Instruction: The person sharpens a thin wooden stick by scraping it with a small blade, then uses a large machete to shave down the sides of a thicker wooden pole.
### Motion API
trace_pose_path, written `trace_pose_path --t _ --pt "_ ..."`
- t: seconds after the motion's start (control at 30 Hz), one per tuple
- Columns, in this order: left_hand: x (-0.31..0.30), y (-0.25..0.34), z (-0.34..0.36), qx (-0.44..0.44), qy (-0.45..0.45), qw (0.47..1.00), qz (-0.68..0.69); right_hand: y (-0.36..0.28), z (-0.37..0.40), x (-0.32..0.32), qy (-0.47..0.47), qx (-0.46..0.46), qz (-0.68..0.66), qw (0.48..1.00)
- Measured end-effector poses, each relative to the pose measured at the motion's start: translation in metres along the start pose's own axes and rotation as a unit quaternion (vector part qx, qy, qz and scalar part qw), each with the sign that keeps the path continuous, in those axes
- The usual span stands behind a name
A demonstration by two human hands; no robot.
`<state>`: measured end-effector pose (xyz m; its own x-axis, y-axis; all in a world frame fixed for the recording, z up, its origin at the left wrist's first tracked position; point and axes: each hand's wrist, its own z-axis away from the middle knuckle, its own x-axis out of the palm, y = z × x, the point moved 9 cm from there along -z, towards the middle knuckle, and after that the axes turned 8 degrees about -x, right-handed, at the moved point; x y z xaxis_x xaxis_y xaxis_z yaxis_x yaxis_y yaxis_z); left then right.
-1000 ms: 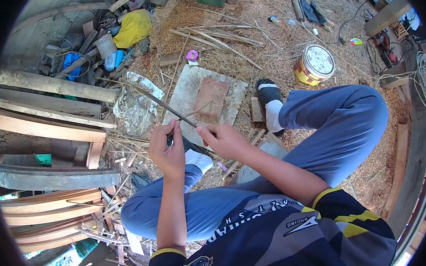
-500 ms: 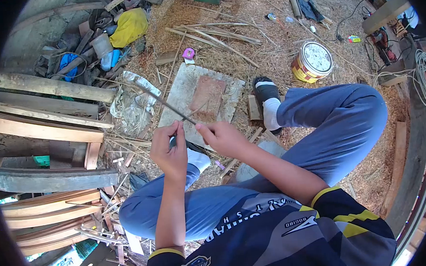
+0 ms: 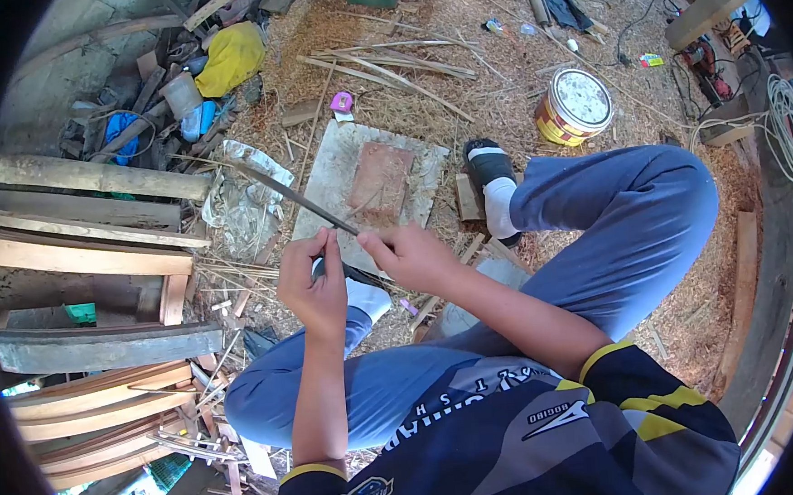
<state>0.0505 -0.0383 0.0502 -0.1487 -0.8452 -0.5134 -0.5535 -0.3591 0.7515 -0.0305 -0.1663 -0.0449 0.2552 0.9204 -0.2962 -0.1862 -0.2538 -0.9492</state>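
Note:
A long, thin dark strip slants up and left from my hands, over the grey board on the ground. My right hand is closed on its near end, with thumb and fingers pressed together. Just left of that end, my left hand pinches at the strip's lower edge with thumb and forefinger. Whether the strip is metal or wood, I cannot tell. Beneath it, a reddish-brown flat piece lies on the board among shavings.
Curved timber pieces are stacked at the left. A pink tape measure sits beyond the board, near loose wooden strips. A paint bucket stands right of my sandalled foot. Coiled cable hangs at far right.
The strip has turned slightly, showing more of its broad face. Both hands keep nearly the same place and grip, while the whole view has shifted a little.

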Motion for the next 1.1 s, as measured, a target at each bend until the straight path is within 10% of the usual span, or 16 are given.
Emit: trace_pose_path --t 1.1 --pt "-0.002 0.003 -0.004 0.015 -0.009 1.000 -0.017 0.027 -0.007 0.004 0.027 0.020 0.030 0.999"
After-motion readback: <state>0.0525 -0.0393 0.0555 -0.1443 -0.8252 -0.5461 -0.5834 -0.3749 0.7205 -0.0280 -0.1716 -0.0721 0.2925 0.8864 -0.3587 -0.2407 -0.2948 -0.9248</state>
